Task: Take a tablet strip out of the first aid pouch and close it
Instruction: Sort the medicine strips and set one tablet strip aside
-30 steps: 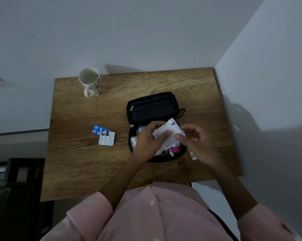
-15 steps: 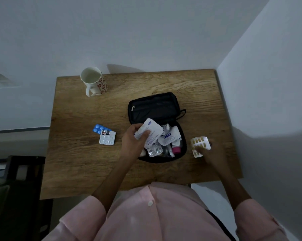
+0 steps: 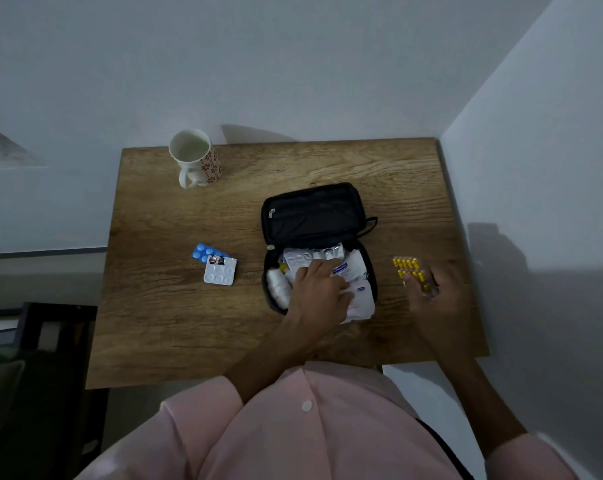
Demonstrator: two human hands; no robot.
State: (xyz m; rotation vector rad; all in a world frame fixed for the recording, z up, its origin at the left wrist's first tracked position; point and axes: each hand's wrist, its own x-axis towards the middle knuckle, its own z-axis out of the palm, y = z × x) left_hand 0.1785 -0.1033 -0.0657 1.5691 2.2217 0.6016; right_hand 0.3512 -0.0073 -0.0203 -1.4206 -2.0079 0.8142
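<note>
Several packets point(image 3: 349, 271) in pouch point(image 3: 314, 220) lie under flat left fingers point(image 3: 322, 269); right fingers point(image 3: 417, 288) apparently pinch yellow strip point(image 3: 407, 266).

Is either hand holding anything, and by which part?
Right hand holds the yellow tablet strip by its near end. Left hand rests on white packets in the pouch; grip unclear.

The tablet strip point(image 3: 409, 270) at the fingertips of the right hand point(image 3: 435, 296) is yellow. Under the left hand point(image 3: 317, 292) lie white sachets point(image 3: 355, 268) with blue print, in a black pouch point(image 3: 314, 216). Left of that hand are a blue strip point(image 3: 203, 251) and a white strip point(image 3: 220, 271). Beyond is a white mug point(image 3: 196, 159) (red flowers on it). The table point(image 3: 175, 317) is brown and grained, the shirt point(image 3: 293, 438) pink.
</note>
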